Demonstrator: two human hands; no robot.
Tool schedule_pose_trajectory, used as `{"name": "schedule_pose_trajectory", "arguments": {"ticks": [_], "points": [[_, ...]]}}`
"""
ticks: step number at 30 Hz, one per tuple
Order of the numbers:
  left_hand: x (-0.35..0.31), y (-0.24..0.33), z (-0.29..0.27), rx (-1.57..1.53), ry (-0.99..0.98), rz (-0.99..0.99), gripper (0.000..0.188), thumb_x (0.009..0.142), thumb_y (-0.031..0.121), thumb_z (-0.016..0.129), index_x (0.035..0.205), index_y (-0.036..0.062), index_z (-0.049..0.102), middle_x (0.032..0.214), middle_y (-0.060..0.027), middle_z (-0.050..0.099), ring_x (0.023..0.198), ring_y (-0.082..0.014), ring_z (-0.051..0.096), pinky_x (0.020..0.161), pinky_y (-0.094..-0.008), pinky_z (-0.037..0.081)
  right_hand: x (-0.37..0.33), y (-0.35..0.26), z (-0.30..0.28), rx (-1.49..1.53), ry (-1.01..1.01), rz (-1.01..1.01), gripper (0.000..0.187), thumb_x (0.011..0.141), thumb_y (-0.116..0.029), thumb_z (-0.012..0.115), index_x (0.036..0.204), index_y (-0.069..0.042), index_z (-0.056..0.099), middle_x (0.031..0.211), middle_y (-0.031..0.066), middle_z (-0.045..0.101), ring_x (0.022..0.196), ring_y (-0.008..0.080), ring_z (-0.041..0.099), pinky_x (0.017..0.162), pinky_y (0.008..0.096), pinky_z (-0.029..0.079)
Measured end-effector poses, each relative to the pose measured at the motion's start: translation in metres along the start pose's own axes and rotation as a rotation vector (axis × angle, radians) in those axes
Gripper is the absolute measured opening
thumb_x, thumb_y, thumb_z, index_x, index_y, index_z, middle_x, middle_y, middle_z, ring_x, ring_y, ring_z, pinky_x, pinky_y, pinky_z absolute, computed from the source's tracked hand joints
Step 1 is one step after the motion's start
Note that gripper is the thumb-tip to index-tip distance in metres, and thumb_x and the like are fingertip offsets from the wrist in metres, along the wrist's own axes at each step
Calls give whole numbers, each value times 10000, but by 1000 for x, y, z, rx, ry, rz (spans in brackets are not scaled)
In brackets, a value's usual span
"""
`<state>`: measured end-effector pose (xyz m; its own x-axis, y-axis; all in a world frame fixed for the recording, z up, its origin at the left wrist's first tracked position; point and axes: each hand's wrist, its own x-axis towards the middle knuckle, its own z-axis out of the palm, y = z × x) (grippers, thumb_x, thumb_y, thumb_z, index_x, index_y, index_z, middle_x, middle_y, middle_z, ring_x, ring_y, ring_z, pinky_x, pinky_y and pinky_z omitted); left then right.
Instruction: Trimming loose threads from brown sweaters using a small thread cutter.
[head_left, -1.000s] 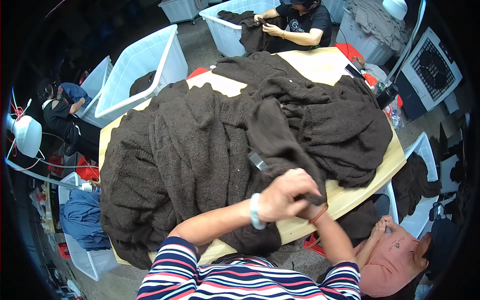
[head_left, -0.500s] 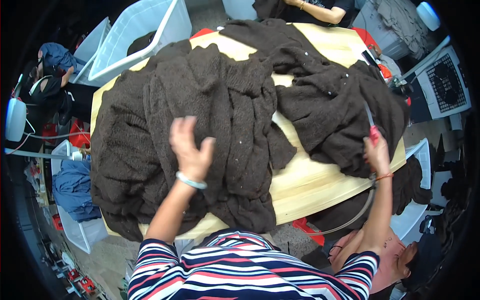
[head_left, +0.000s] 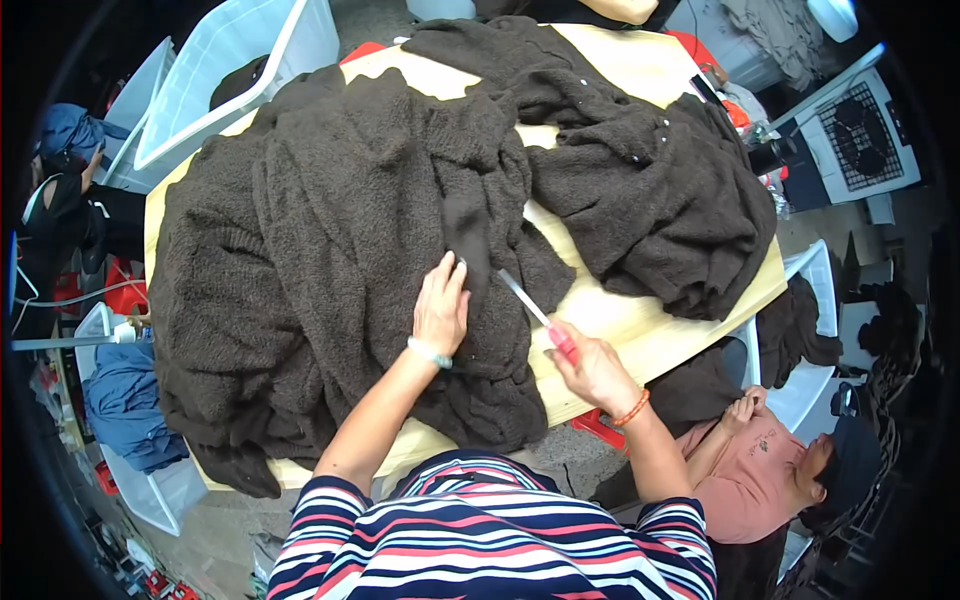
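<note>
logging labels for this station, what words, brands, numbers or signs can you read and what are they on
No text can be read.
Pink shirt: small dark marks, too small to read.
Brown fabric and red-handled tool: no lettering visible.

A large heap of dark brown, fuzzy knit cloth lies in long, loose, overlapping folds across the view's left and middle, smoother toward its right side. A slim, silvery-bladed, pink-handled tool slants up and left, its tip over that right side; contact with the cloth is hard to judge.
</note>
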<state>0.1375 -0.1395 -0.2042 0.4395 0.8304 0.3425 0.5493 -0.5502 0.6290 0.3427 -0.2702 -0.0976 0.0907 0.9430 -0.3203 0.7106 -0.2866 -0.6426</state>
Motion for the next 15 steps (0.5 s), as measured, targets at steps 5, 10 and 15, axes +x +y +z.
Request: {"name": "schedule_pose_trajectory", "arguments": {"ticks": [5, 10, 15], "points": [[4, -47, 31, -188, -63, -103, 343, 715, -60, 643, 1048, -5, 587, 1054, -185, 604, 960, -381, 614, 848, -407, 514, -6, -24, 9, -137, -64, -22, 382, 897, -228, 612, 1245, -89, 541, 821, 206, 671, 779, 398, 664, 729, 471, 530], [7, -25, 34, -336, -108, -426, 546, 719, -85, 644, 1246, 4, 528, 1051, -132, 627, 884, -226, 640, 808, -324, 530, 9, -27, 4, -214, -10, 3, 329, 897, -230, 604, 1193, -95, 554, 835, 181, 677, 801, 391, 662, 748, 467, 522], [2, -14, 20, -1254, -58, -1013, 505, 777, -106, 633, 1259, -14, 512, 1078, -100, 654, 944, -188, 653, 869, -338, 534, -9, -22, 9, -77, 34, -74, 358, 891, -189, 620, 1220, -77, 537, 863, 206, 674, 821, 403, 658, 752, 472, 521]]}}
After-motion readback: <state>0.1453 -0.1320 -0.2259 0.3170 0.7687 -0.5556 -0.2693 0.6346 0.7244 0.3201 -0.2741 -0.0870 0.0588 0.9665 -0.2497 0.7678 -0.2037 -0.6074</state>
